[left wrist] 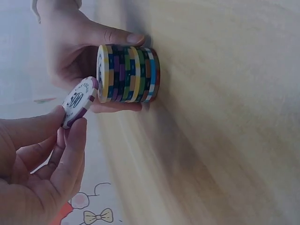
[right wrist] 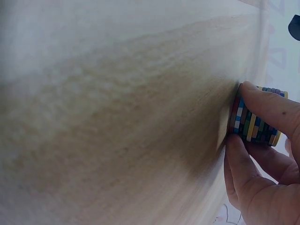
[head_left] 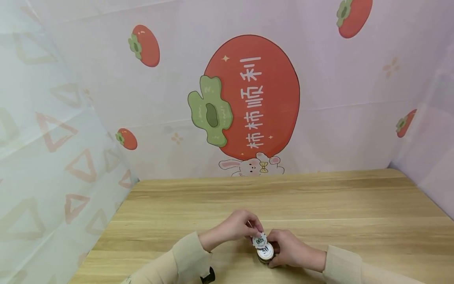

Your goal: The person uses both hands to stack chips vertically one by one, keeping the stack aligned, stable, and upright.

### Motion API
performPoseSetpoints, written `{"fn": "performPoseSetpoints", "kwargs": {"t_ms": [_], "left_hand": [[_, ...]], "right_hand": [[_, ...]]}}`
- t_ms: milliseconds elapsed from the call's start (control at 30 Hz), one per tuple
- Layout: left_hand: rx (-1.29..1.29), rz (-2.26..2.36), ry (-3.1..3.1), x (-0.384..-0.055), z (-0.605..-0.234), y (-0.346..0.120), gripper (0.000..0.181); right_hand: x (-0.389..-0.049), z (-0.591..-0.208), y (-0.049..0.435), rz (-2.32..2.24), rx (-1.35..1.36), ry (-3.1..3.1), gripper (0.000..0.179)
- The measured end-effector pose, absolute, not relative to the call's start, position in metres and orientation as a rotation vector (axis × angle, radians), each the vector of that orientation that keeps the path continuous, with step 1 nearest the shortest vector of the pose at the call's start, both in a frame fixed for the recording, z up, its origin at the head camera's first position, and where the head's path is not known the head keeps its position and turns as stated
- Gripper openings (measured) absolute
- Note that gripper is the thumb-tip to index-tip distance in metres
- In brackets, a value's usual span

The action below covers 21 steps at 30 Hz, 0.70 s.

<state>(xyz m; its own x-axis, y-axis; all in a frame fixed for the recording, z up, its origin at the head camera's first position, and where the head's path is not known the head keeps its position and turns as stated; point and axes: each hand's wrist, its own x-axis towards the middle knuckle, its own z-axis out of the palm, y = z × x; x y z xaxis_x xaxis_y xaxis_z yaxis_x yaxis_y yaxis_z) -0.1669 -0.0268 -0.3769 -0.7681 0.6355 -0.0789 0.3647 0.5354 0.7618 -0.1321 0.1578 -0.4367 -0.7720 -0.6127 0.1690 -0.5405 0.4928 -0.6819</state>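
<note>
A stack of several poker chips (left wrist: 129, 74) in yellow, purple, green, blue and red stands on the wooden table, its top chip marked 50 in the head view. My right hand (head_left: 292, 249) grips the stack from the right, thumb and fingers round its sides near the bottom. Between thumb and fingers, my left hand (head_left: 235, 228) pinches a white poker chip (left wrist: 78, 102) with purple edge marks and the number 500. That chip is tilted, its edge right at the rim of the stack's top. In the right wrist view the white chip is hidden.
The wooden table (head_left: 170, 205) reaches back to a pale wall cloth (head_left: 170, 94) printed with red persimmons. Another patterned cloth (head_left: 53, 118) hangs along the left side. A small black object (head_left: 208, 275) shows by the left sleeve.
</note>
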Motion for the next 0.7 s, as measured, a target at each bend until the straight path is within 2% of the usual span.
{"fn": "performPoseSetpoints", "kwargs": {"t_ms": [333,700], "left_hand": [[0.702,1.167,2.36,-0.166,-0.387,-0.027,0.004],[0.681,1.167,2.361,-0.163,-0.39,-0.021,0.004]], "right_hand": [[-0.132,-0.436,0.157,-1.15,-0.979,2.647,0.04],[-0.132,-0.436,0.157,-1.149,-0.98,2.655,0.038]]}}
